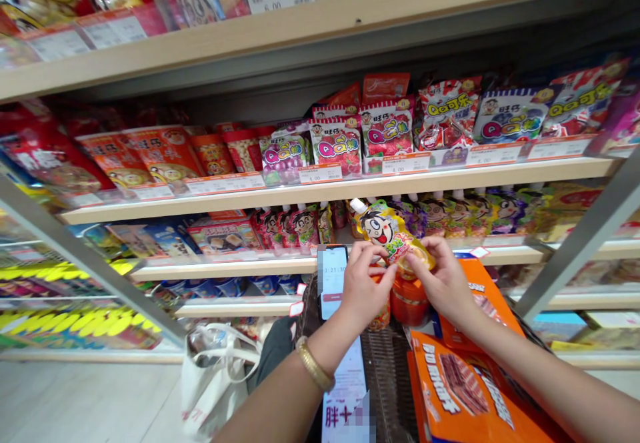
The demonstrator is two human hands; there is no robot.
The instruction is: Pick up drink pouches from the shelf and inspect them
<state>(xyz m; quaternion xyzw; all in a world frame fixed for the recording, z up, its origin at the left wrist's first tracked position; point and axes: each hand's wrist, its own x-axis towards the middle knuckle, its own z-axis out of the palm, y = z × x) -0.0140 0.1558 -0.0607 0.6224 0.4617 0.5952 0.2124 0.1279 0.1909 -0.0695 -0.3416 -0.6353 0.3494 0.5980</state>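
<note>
A yellow jelly drink pouch (383, 231) with a cartoon face and a white cap is held up, tilted to the left, between both hands. My right hand (443, 281) grips its lower right end with the thumb across the front. At the pouch's lower left edge is my left hand (364, 281), fingers bent and thumb close to the index finger; I see a gold bracelet on that wrist. Just below the pouch stands a red-orange jar (409, 301), partly hidden by the hands. Under them lies a dark woven basket (393, 379).
Orange snack packs (463, 389) lie in the basket at right. A phone (334, 279) showing a timer stands left of the hands. Ahead, a wooden shelf (320, 191) carries QQ gummy bags (336, 146), with more pouches (435, 215) below. A white tote bag (213, 376) rests at lower left.
</note>
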